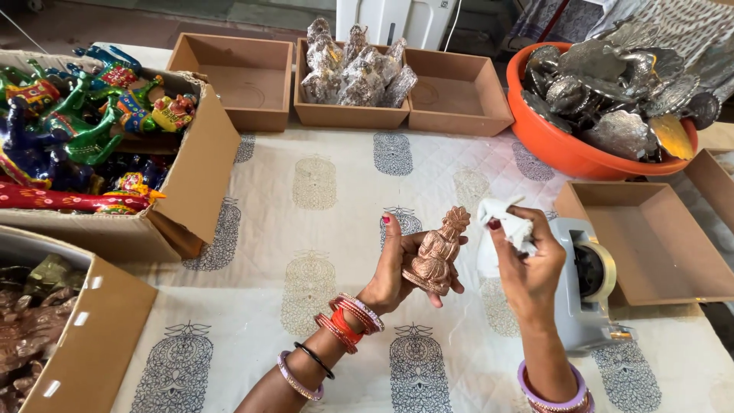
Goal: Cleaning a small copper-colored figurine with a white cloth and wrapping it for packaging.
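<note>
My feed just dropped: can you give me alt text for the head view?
The left hand holds a copper-coloured figurine over a printed tablecloth, while the right hand pinches a crumpled white cloth beside it. A grey tape dispenser sits just right.

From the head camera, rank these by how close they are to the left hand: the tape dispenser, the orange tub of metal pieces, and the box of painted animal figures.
1. Tape dispenser, just right of the left hand, past the right hand.
2. Box of painted animal figures, off to the left side.
3. Orange tub of grey metal pieces, far right at the table's back.
</note>
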